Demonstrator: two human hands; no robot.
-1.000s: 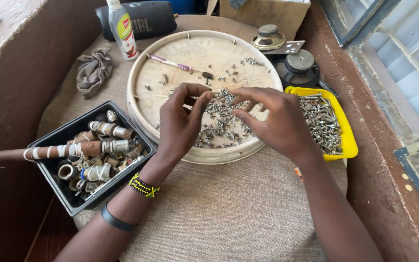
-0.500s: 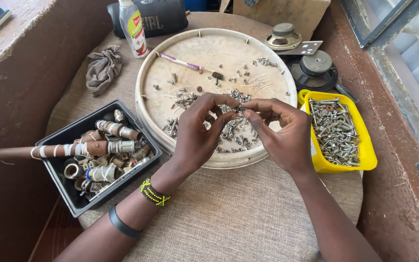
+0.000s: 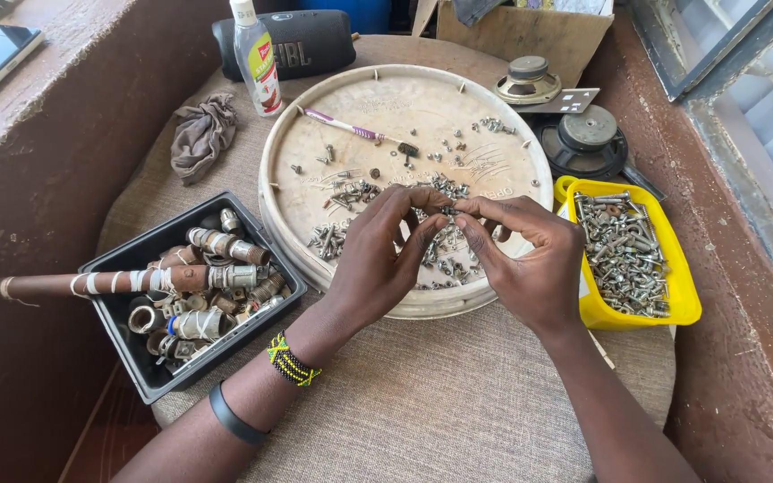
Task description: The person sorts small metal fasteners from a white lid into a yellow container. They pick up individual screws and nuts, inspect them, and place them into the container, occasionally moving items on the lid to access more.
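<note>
Both hands met over the near half of the round tray [image 3: 530, 143]. The left hand [image 3: 378, 259] and right hand [image 3: 530, 259] pinched one small screw [image 3: 448, 212] between their fingertips, each grip narrow, its long axis too small to tell. The yellow bin [image 3: 677, 295] lay just right of the right hand.

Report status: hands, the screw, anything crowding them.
Left hand and right hand meet fingertip to fingertip, pinching a small screw. Both over the round tray. Loose screws below, nothing blocking.
</note>
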